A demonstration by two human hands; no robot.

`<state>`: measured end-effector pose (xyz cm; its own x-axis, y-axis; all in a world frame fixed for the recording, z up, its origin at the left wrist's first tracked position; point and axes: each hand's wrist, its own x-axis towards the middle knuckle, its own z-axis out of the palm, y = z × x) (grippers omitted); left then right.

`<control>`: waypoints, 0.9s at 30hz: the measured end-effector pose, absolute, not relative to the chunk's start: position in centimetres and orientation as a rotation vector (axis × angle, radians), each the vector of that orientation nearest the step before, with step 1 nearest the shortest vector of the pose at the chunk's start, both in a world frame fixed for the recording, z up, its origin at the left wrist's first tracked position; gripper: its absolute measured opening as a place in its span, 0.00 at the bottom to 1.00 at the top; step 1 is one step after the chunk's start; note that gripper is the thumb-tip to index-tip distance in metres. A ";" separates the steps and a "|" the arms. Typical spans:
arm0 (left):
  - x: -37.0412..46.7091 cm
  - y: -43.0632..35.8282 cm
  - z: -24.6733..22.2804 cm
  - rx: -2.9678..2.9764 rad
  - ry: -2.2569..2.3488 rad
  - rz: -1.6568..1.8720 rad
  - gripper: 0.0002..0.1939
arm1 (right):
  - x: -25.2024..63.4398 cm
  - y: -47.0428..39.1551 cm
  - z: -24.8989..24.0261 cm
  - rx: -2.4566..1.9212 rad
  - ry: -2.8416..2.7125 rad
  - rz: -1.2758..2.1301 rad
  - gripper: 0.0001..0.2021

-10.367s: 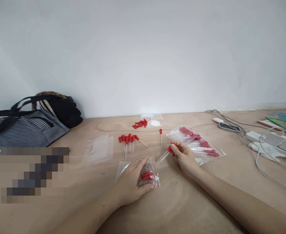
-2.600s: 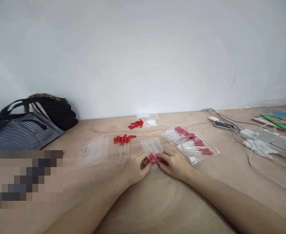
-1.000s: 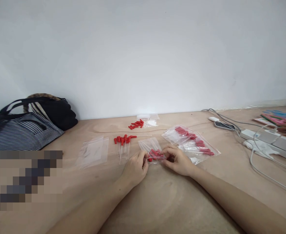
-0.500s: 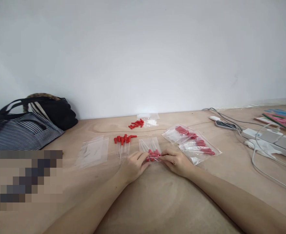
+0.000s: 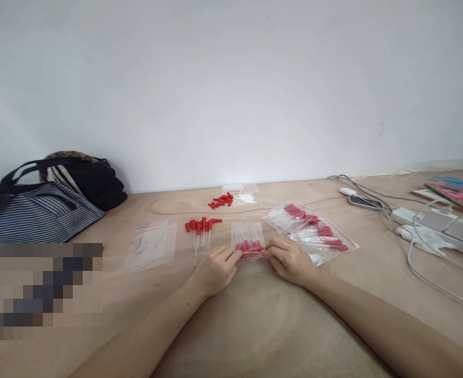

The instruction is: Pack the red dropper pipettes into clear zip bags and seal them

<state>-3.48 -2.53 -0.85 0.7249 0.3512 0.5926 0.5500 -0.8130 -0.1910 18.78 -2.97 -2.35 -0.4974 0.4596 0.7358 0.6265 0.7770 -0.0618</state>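
A clear zip bag (image 5: 247, 231) lies flat on the table with several red-bulbed droppers (image 5: 247, 245) inside, bulbs toward me. My left hand (image 5: 217, 266) pinches the near left corner of this bag. The near right corner is between the thumb and fingers of my right hand (image 5: 287, 259). Left of the bag, several loose droppers (image 5: 198, 231) lie in a bunch, with one set crosswise at the top. Filled zip bags (image 5: 314, 226) overlap to the right, close to my right hand.
Flat, unfilled bags (image 5: 152, 244) lie at the left. Red bulbs (image 5: 220, 200) and clear tubes (image 5: 245, 197) sit near the wall. A striped bag (image 5: 45, 210) stands far left. Cables, a power strip (image 5: 404, 216) and a small device (image 5: 365, 202) occupy the right side.
The zip bag has shifted slightly right and lies straighter, and its droppers look more evenly lined up. Both hands stay at its near edge.
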 end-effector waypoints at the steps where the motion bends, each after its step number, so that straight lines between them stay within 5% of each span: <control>1: -3.8 -2.5 -0.8 -2.591 -0.691 -0.790 0.12 | 18.8 -3.0 -2.3 -0.802 -2.195 -0.255 0.11; 10: -4.0 -2.0 -1.1 -2.528 -0.610 -0.820 0.11 | 19.1 -2.9 -2.5 -0.782 -2.204 -0.074 0.08; 20: -4.4 -1.6 -1.4 -2.474 -0.528 -0.834 0.14 | 19.4 -2.6 -2.2 -0.685 -2.231 -0.640 0.07; 27: -4.8 -1.6 -1.3 -2.443 -0.537 -0.868 0.12 | 19.3 -2.8 -2.1 -0.676 -2.179 -0.625 0.08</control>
<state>-4.83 -1.63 -1.30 0.7206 0.1966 0.6649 0.5072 -0.8033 -0.3122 19.27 -2.75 -2.06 -0.5736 0.2662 0.7747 0.6363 0.7404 0.2167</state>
